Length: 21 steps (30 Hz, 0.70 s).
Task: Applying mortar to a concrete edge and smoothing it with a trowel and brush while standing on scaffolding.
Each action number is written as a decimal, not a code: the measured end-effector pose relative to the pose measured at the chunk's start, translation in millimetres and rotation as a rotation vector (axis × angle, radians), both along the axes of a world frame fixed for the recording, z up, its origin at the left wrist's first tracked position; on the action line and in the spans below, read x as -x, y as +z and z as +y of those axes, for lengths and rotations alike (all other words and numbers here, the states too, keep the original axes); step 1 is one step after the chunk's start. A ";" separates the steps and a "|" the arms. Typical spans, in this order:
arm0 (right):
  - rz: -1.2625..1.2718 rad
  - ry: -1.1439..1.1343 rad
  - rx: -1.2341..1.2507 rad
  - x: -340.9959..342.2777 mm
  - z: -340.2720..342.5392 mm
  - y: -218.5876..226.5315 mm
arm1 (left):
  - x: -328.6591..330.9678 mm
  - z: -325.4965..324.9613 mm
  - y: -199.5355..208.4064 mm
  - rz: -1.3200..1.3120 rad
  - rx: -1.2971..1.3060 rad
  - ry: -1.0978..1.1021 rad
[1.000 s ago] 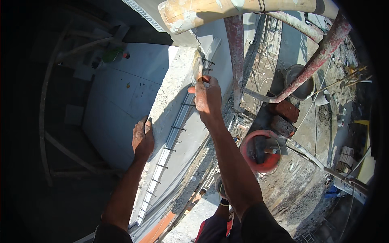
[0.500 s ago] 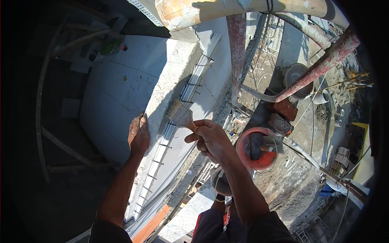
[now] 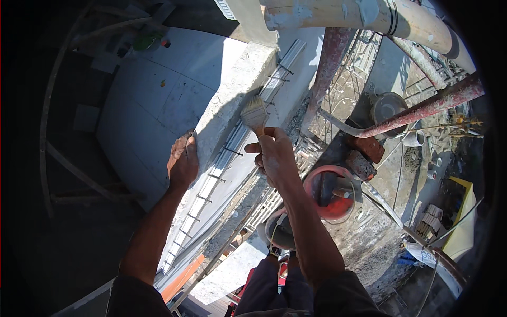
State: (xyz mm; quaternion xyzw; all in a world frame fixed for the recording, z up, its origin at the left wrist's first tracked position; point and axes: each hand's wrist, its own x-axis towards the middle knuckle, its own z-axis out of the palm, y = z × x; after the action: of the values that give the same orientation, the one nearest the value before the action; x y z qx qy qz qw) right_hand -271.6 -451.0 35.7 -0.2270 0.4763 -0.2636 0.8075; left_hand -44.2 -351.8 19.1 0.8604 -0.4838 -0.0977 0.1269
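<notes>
My right hand [image 3: 275,153] pinches the handle of a wide flat paintbrush [image 3: 255,117]. Its pale bristles point away from me, against or just above the outer face of a rough plastered ledge [image 3: 226,99]; contact is hard to make out. My left hand [image 3: 182,160] grips the ledge's inner edge, fingers together and partly hidden. Along the ledge's outer side runs a white metal strip [image 3: 224,158], perforated in places, with several dark nails or pins sticking out sideways.
Red-stained pipes [image 3: 422,108] and a thick pale pole [image 3: 338,14] cross the upper right. Below the ledge's outer side stand a red bucket [image 3: 348,210] with something dark in it, broken bricks [image 3: 367,149] and a grey tub [image 3: 390,108]. A tiled floor [image 3: 158,100] lies left.
The paintbrush in my right hand has moved farther along the ledge, away from me. My left hand keeps its hold on the edge. The whole view has shifted slightly.
</notes>
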 end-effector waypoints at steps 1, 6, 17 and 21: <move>-0.015 0.047 -0.008 -4.8 27.4 -5.2 | 0.9 -1.3 1.6 -0.003 0.010 -0.014; -0.037 0.540 -0.121 -16.3 149.3 -13.7 | 2.8 -4.5 -4.2 0.028 0.031 -0.053; 0.136 0.461 0.161 39.0 -62.2 3.6 | -4.7 2.3 -6.5 0.020 0.079 -0.045; 0.204 0.334 0.253 62.3 -123.3 1.7 | 6.7 -3.0 -7.3 0.051 0.069 -0.043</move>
State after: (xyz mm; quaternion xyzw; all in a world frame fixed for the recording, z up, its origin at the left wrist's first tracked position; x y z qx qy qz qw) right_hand -333.9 -574.3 37.4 -0.4273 0.4745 -0.1597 0.7528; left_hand -50.9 -354.8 11.8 0.8421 -0.5019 -0.1056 0.1669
